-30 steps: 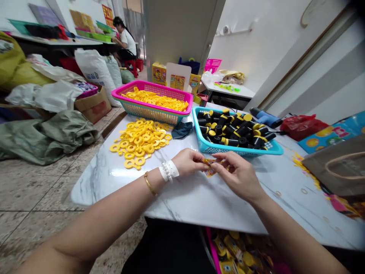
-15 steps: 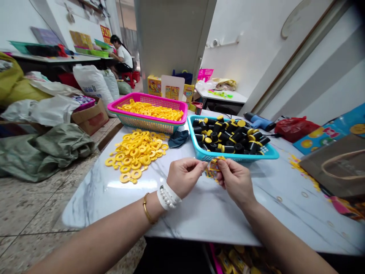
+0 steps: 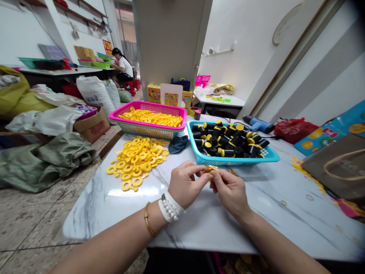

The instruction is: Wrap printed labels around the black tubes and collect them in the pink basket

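Observation:
Over the front middle of the table, my left hand pinches the left edge of a small, thin, printed yellow wrapper between thumb and fingers. The other side of it is pinched by my right hand. My fingers cover most of the wrapper, so its exact shape is hidden. Just behind my hands stands a blue basket full of black cylinders with yellow caps. To the left of my left hand lies a loose pile of flat yellow rings with small tabs.
Behind the pile, a pink basket holds more yellow pieces. A dark cloth lies between the baskets. At the right are a blue heat gun, a red plastic bag and a brown paper bag. A person sits far left.
Both hands keep hold of the wrapper and have turned and shifted it between the fingers. My left hand's fingers moved back over its edge. The camera view has tilted up.

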Available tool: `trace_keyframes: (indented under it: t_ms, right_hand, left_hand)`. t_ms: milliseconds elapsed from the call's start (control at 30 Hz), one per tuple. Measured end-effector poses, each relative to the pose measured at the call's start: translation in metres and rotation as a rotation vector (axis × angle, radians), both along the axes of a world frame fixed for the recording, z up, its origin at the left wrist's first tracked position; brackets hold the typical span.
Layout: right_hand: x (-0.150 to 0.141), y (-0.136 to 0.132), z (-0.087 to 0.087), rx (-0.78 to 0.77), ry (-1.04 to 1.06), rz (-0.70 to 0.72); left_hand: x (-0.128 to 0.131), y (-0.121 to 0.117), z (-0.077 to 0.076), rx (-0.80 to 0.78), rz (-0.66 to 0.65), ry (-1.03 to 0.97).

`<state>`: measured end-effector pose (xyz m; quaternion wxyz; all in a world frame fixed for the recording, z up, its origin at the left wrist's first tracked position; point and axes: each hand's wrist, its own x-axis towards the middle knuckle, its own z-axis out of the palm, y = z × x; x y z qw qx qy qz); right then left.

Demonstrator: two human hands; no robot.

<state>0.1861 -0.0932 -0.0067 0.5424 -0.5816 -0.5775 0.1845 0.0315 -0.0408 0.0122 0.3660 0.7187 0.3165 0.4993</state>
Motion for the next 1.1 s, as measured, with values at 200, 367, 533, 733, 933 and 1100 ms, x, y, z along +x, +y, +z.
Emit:
trace_keyframes:
  t_ms: [200, 367, 533, 733, 933, 1100]
  right_hand:
    - [-0.005, 0.003, -0.008, 0.03, -0.059, 0.024]
    - [0.008, 0.007, 0.017, -0.036, -0.192, 0.096]
    - [0.077, 0.052, 0.07, -0.095, -0.697, 0.063]
    - [0.118, 0.124, 0.086, -0.468, -0.907, 0.152]
    - [0.087, 0.087, 0.091, -0.272, -0.48, 0.127]
    - [0.047, 0.022, 0.063, -0.104, 0.233, 0.237]
  left_hand:
    - [0.0, 0.006, -0.002, -0.139, -0.06, -0.03]
    - [-0.001, 0.012, 0.004, -0.593, -0.211, -0.151]
    - [-0.002, 0.019, 0.005, -0.847, -0.29, -0.141]
    - [-0.005, 0.026, 0.005, -1.013, -0.405, -0.087]
    - [-0.009, 0.035, 0.009, -1.137, -0.434, -0.268]
    - [-0.009, 0.037, 0.01, -1.237, -0.407, -0.444]
